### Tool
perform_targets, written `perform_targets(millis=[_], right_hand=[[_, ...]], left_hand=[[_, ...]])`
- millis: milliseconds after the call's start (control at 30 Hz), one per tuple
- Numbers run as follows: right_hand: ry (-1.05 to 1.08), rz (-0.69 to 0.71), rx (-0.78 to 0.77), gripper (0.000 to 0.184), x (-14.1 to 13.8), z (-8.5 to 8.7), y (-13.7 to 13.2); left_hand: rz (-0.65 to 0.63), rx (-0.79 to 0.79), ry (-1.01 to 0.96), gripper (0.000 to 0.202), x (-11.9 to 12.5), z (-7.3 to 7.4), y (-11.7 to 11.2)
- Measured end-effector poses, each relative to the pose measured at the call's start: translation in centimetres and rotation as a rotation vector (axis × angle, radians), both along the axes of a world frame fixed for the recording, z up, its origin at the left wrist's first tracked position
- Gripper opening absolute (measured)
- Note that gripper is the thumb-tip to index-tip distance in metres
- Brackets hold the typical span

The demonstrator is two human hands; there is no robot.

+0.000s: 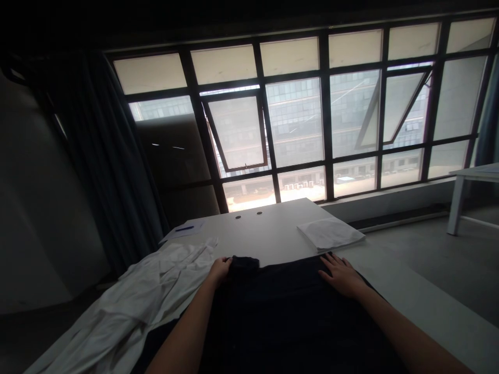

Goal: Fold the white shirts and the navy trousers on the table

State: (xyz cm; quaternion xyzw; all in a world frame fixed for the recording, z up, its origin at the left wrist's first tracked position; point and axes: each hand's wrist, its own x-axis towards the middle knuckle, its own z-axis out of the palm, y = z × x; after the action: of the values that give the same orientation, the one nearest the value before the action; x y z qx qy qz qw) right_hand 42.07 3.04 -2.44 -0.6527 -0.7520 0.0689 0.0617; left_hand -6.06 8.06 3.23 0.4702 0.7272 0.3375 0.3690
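A dark, nearly black cloth garment (280,311) lies spread over the near part of a white table (268,228). My left hand (219,271) grips a bunched corner of the garment at its far edge. My right hand (340,275) rests on the garment's far edge with its fingers spread apart, holding nothing. A crumpled white cloth garment (148,296) lies to the left of my left hand, its folds hanging toward the floor. A folded white cloth (330,234) sits on the table just beyond my right hand.
A sheet of paper (182,231) with a blue pen (184,228) lies at the table's far left. Two small holes pierce the tabletop. A second white table (473,174) stands at the right on a grey floor. Large windows and a dark curtain (117,156) fill the background.
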Motion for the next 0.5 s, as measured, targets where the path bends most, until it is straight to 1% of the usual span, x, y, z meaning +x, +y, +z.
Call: perform_targets(millis=[67, 133, 267, 333, 400, 500], right_hand=[[0.002, 0.000, -0.004, 0.085, 0.0, -0.1, 0.1], [0.007, -0.003, -0.005, 0.084, 0.1, -0.2, 0.2], [0.012, -0.006, 0.013, 0.085, 0.2, -0.6, 0.3], [0.013, -0.004, 0.020, 0.085, 0.2, -0.8, 0.4], [0.015, -0.005, 0.021, 0.085, 0.2, -0.9, 0.4], [0.014, -0.005, 0.026, 0.085, 0.2, -0.9, 0.5]], left_hand=[[-0.037, 0.032, -0.060, 0.037, -0.3, 0.9, -0.7], [-0.087, 0.079, -0.097, 0.034, -1.0, 1.9, -1.8], [-0.208, 0.155, -0.075, 0.017, -3.1, 3.5, -5.1], [-0.285, 0.152, -0.025, 0.013, -4.2, 3.9, -6.7], [-0.366, 0.115, 0.044, 0.013, -5.1, 4.0, -7.9], [-0.458, 0.049, 0.183, 0.014, -6.0, 4.0, -8.4]])
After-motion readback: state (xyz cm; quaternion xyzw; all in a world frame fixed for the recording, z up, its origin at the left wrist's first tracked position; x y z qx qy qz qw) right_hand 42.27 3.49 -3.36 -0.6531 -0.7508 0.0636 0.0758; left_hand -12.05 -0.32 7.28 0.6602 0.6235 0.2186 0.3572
